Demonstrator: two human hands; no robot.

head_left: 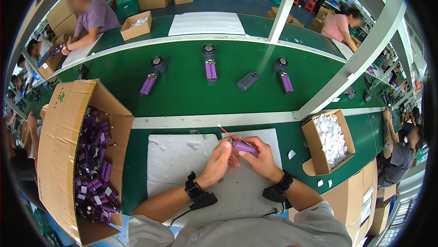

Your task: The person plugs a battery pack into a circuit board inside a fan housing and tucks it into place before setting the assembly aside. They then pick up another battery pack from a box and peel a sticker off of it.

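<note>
Both of my hands hold a purple battery pack (243,146) above the work mat, a red wire with a pale tip rising from its left end. My left hand (220,159) grips that wired end, its fingers partly hidden behind the pack. On the other end, my right hand (260,156) has its thumb in front and fingers behind. Under them lies a worn white foam mat (178,155). To the left, a large cardboard box (61,155) lies open towards me, holding many similar purple battery packs (95,174) with wires and white labels.
Right of the mat stands a small carton (315,155) full of white paper pieces (329,139). Beyond a white rail (219,121), three round-headed devices with purple cells (211,70) and a dark grey casing (247,81) lie on the green conveyor (182,96). A slanted white post (351,60) rises at right.
</note>
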